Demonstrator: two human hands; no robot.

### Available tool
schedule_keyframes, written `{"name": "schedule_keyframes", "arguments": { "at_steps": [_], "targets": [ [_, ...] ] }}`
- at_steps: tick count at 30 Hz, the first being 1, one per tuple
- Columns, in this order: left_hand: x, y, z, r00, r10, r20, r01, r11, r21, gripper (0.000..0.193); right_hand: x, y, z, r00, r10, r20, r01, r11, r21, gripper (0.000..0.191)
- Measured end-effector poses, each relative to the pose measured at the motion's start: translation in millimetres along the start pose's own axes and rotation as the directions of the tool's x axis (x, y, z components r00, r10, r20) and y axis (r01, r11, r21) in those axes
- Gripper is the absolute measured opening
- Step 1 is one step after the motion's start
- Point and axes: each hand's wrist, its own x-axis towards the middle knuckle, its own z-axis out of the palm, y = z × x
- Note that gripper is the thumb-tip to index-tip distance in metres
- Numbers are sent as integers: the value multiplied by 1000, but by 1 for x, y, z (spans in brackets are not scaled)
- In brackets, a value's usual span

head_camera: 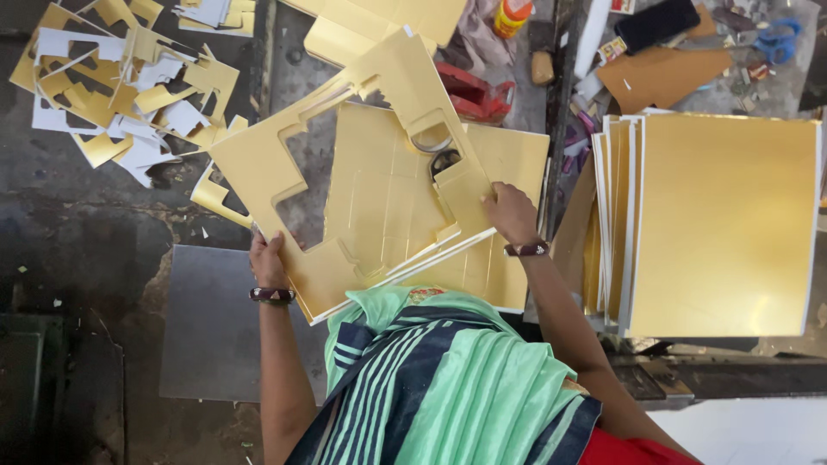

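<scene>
Green and navy striped cloth [439,387] fills the lower middle of the frame, nearest the camera, with two bare forearms rising from either side of it. Each wrist wears one dark bracelet.

At lower left of centre, the left hand [269,258] grips the near edge of a gold, die-cut cardboard sheet [405,86]; its fingers are curled over that edge with the thumb beneath, clamped on the card. The right hand [510,213], at centre, lies on the same sheet's right side, fingers close together and pressed flat against the gold face; whether the thumb hooks under cannot be told. This cut sheet is tilted, lifted off a flat stack of gold square sheets [508,155] just below it.

One tall pile of uncut gold boards [728,224] sits at the right. A heap of gold and white offcuts [129,86] lies at upper left, too many to count. One red tool [474,95] and one orange-capped bottle [512,15] rest at upper centre.
</scene>
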Motion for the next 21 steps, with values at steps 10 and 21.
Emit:
{"name": "schedule_keyframes", "arguments": {
  "at_steps": [10, 21],
  "targets": [
    [2, -3, 11, 987, 156, 22, -158, 982, 104, 13, 48, 2, 21, 997, -75, 11, 53, 792, 609, 40],
    [-102, 80, 48, 810, 578, 100, -579, 761, 291, 18, -17, 3, -13, 982, -85, -170, 191, 450, 873, 12]
  ]
}}
